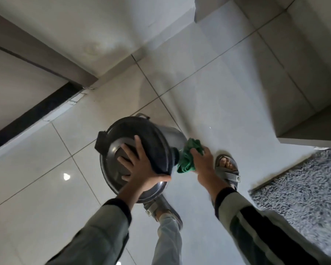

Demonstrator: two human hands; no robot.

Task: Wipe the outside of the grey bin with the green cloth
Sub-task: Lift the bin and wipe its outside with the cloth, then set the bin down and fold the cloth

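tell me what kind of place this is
Probably a room or hallway inside a home, though I can't say which. Signs: a glossy tiled floor, a shaggy grey mat at the right, and a small lidded grey bin with a green cloth held against its side.

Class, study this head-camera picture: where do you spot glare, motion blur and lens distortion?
Head view: a bright glare spot on the glossy floor tiles; the green cloth and right hand are slightly motion-smeared; the grey bin carries soft highlights; walls and tile joints splay outward, wide-angle distortion; lighting dim, shadows soft.
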